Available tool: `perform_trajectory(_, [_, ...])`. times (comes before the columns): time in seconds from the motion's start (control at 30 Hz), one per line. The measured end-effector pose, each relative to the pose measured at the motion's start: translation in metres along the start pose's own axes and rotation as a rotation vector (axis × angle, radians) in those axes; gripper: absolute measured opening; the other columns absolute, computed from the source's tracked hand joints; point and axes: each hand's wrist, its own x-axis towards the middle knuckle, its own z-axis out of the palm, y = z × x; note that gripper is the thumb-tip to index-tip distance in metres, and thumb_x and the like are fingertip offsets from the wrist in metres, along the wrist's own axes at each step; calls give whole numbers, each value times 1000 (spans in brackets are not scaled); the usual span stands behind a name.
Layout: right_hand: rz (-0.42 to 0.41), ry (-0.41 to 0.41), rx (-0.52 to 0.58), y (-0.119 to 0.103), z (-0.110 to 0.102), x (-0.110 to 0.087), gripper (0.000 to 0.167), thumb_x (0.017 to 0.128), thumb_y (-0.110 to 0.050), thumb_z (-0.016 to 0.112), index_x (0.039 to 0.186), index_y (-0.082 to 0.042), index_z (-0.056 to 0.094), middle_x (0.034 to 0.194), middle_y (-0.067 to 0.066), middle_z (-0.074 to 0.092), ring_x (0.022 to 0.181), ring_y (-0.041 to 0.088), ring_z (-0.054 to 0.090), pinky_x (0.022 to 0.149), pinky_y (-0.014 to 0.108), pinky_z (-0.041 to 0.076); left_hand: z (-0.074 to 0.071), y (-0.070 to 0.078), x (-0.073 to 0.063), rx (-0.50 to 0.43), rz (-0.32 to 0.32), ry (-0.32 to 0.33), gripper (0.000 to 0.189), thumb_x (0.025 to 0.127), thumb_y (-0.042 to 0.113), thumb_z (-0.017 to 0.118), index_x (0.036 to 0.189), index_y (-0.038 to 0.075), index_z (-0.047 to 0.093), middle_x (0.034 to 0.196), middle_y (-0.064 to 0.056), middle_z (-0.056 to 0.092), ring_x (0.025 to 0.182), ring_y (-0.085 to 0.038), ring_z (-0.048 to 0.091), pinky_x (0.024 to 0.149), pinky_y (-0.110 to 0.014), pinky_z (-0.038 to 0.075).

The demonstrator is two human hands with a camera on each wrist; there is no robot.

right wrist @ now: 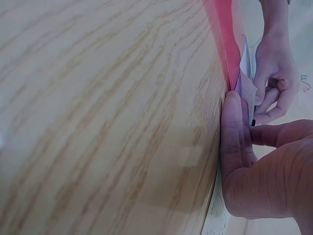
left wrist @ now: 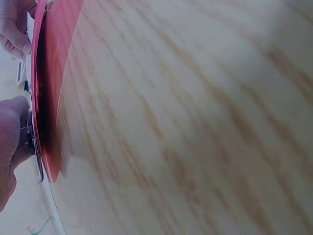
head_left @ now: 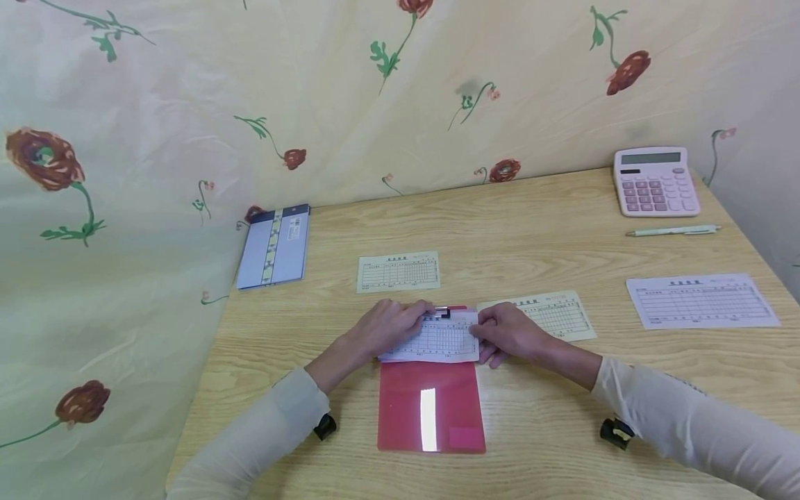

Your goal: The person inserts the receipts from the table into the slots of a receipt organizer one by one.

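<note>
A translucent red clipboard (head_left: 431, 406) lies in front of the person, a metal clip (head_left: 442, 312) with a black end at its far edge. Printed form slips (head_left: 446, 340) cover its upper part, under the clip. My left hand (head_left: 390, 326) has its fingers curled at the clip, gripping it from the left; the left wrist view shows those fingers around the dark clip part. With thumb and fingers my right hand (head_left: 509, 333) pinches the right edge of the slips. In the right wrist view the paper edge (right wrist: 247, 85) bends up slightly beside the right fingers.
Behind the right hand lies a yellowish form (head_left: 553, 312), with another form (head_left: 398, 272) farther left. A white form (head_left: 703, 302) is at the right, below a pen (head_left: 673, 230) and a pink calculator (head_left: 656, 182). A blue-grey booklet (head_left: 275, 246) lies far left by the floral curtain (head_left: 350, 90).
</note>
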Motion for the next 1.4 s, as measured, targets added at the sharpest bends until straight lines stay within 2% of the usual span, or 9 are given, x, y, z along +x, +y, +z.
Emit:
perform_trajectory(0.27, [15,8,-14,1,0,2,21,105,-5,60,113,15,64,81,19,76,64,25,74,57,37,63,0,1,0,7,-10,-6,25,102,5,66,126,7,71,113,-6,80,46,1,27,43,-11,20])
perform_trajectory(0.53, [20,15,-21,0,1,2,21,105,-5,60,114,15,64,79,18,75,63,24,73,57,37,63,0,1,0,21,6,7,25,100,4,67,125,6,72,111,-5,80,46,1,26,44,-11,19])
perform_trajectory(0.77, [11,11,-30,1,1,3,21,105,-5,59,113,14,64,78,18,75,62,24,73,56,36,62,0,1,0,30,13,4,26,100,5,69,127,5,70,116,-4,80,44,1,30,44,-10,20])
perform_trajectory(1.17, [5,23,-25,1,2,2,20,106,-4,59,112,14,63,77,18,74,61,24,72,54,37,62,1,1,0,12,6,11,29,100,4,68,128,4,70,113,-4,80,44,1,27,43,-11,19])
perform_trajectory(1.4, [-10,25,-13,0,4,1,21,106,-5,59,111,15,62,76,21,74,60,24,72,53,38,61,0,1,0,30,5,0,29,101,6,67,130,5,70,116,-5,80,44,1,31,44,-9,21])
